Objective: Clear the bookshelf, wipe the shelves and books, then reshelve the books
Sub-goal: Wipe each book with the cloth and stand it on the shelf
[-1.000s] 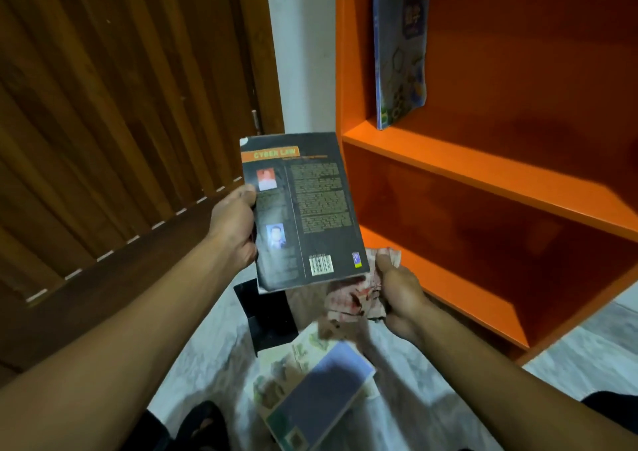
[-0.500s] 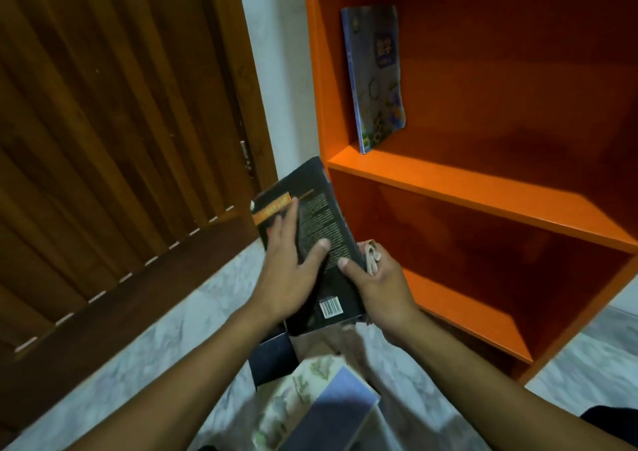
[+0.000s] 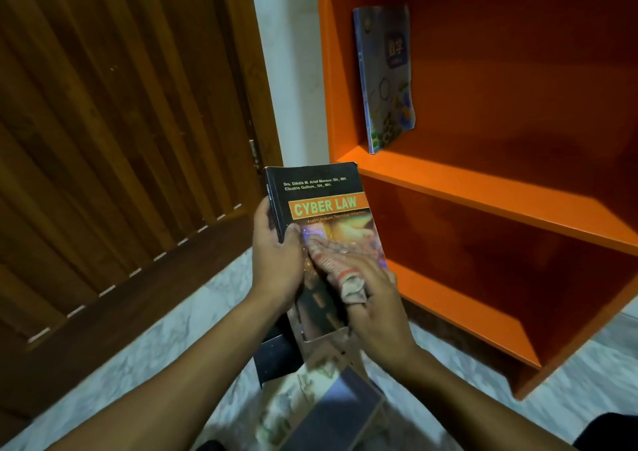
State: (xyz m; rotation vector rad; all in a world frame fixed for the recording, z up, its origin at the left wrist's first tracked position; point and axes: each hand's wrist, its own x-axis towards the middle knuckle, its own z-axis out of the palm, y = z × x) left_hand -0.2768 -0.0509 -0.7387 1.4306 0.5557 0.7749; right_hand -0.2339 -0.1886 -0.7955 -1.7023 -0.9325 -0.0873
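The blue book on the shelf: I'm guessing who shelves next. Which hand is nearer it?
Right. The right hand, wiping the Cyber Law book, sits below the blue book; the left hand is farther left.

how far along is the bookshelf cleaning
Done: the orange bookshelf looks cleared, and one blue book already stands on its upper shelf. In hand: the left hand grips the Cyber Law book by its spine while the right hand presses a cloth on its front cover. Left: shelve this one, then the books on the floor.
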